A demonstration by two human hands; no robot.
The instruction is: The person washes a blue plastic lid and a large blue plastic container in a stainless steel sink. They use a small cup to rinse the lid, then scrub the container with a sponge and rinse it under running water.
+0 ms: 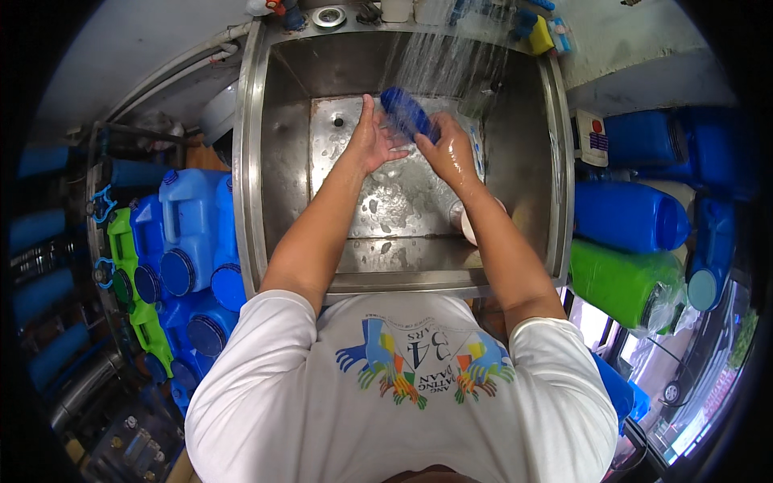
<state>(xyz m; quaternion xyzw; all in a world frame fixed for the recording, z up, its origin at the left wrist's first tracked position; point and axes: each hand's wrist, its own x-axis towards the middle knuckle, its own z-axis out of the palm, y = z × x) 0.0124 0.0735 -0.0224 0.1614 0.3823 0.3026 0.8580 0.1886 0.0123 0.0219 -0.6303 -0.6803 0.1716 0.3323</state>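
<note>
Over the basin of a steel sink (274, 109), my right hand (451, 150) grips one end of a blue oval thing (408, 115), blurred, whose exact kind I cannot make out. Its thumb lies along the near side, and the wrist is wet. My left hand (373, 143) is open beside the blue thing, fingers spread and palm turned toward it. Whether its fingertips touch the thing I cannot tell. Water streams (451, 55) fall from above, just past the hands. A pale round vessel (470, 228) sits in the sink, partly hidden under my right forearm.
A drain hole (338, 122) shows at the basin's far left. On the back ledge are a round metal strainer (328, 17) and a yellow sponge (541, 37). Blue jugs (188, 229) crowd the left; more blue containers (628, 216) and a green one (616, 282) stand right.
</note>
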